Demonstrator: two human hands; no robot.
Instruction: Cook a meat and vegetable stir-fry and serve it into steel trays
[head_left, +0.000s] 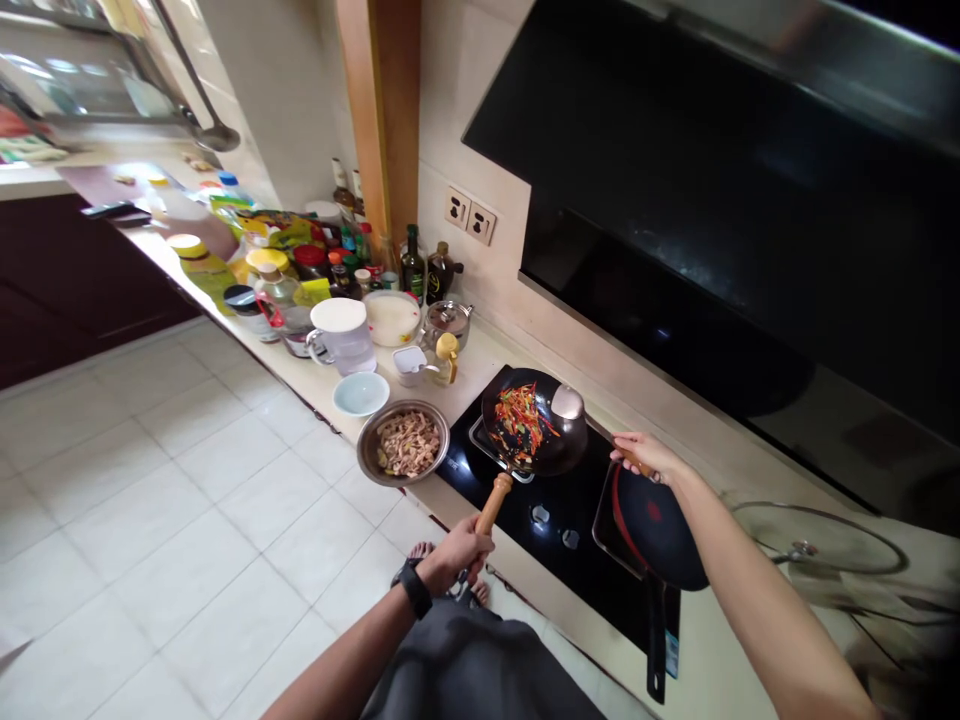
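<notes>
A black wok (551,450) full of red, orange and green vegetable strips (520,417) sits on the black hob (555,505). My left hand (459,552), with a black watch on its wrist, is closed round the wok's wooden handle (493,503). My right hand (643,456) is closed round the wooden handle of a metal ladle (568,403), whose bowl rests in the wok's far side. A steel bowl of sliced meat (403,441) stands on the counter just left of the hob.
A second black pan with a red rim (655,525) sits on the right burner. A glass lid (817,540) lies further right. A pale blue bowl (361,393), white jug (344,334), jars and bottles crowd the counter to the left. A dark extractor hood (712,170) hangs above.
</notes>
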